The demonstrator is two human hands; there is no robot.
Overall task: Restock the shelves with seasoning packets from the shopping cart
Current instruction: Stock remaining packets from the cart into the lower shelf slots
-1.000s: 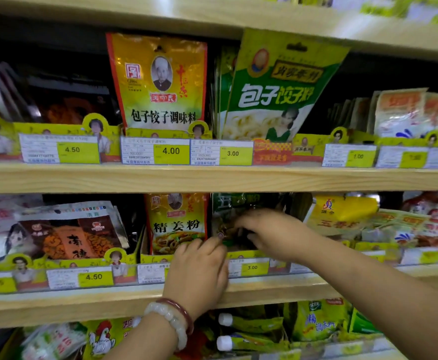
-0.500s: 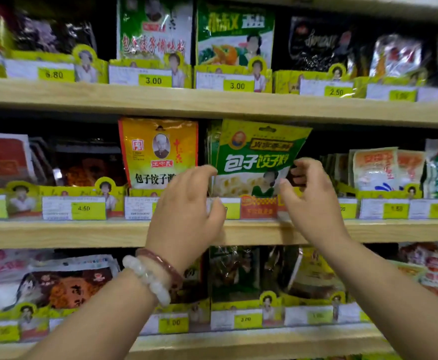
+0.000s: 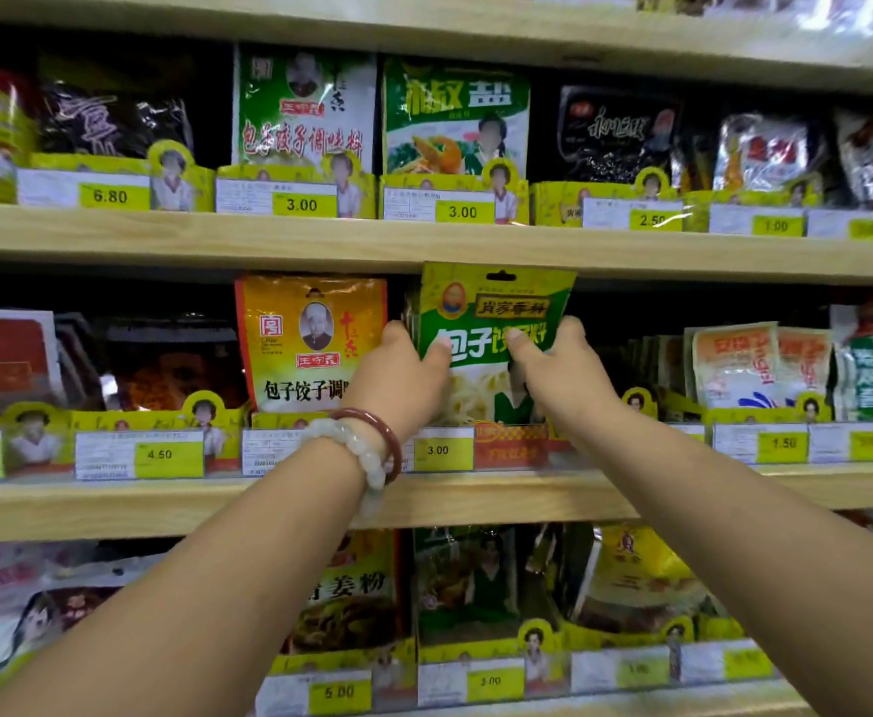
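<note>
Green dumpling-seasoning packet (image 3: 491, 323) upright, long axis vertical, right of yellow packet (image 3: 310, 344); left hand (image 3: 398, 380) and right hand (image 3: 563, 375) pinch its side edges, equally near.

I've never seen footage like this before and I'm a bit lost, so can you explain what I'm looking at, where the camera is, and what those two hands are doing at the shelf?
There is no machine here. The camera sits on a person's head and looks forward and down, so you see their own two arms reaching out to a shop shelf.

The left hand, with a pale bead bracelet and a dark red bangle on its wrist, and the right hand both grip a green seasoning packet by its sides. The packet stands upright on the middle wooden shelf, its top reaching the edge of the shelf above.

Beside it, to the left, stands an orange packet with a portrait on it. Yellow price tags run along the shelf fronts; the one below the green packet reads 3.00. More packets fill the shelves above and below.
</note>
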